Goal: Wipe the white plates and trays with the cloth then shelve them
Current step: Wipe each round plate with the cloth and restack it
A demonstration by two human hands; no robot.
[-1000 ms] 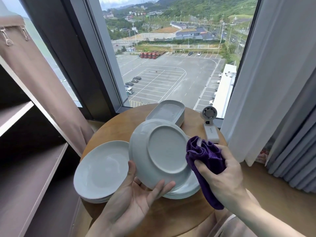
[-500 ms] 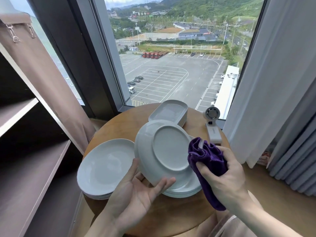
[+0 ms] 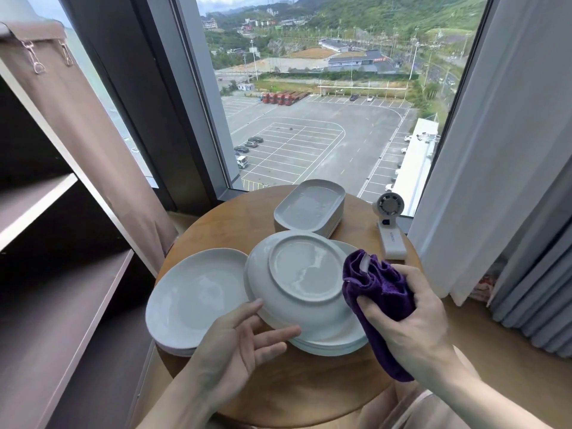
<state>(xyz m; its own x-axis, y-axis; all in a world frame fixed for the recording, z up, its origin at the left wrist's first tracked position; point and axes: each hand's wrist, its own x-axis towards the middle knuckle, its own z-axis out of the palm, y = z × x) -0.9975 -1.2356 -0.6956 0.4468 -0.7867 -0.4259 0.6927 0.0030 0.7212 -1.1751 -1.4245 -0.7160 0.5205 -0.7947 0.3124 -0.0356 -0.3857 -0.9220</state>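
Daylight pours through a tall window [image 3: 325,119] overlooking a car park [image 3: 309,144] and green hills [image 3: 387,13]. A round wooden table [image 3: 235,218] stands at the glass, flanked by a brown curtain [image 3: 77,134] and dark shelves [image 3: 62,305] at left, and a white curtain [image 3: 495,150] and grey curtain [image 3: 541,274] at right, above a wooden floor [image 3: 495,366].

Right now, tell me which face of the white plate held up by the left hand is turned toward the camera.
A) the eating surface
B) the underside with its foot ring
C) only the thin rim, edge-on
B: the white plate propped on the left hand shows its flat base and raised foot ring, while the right hand grips the purple cloth beside its right edge.
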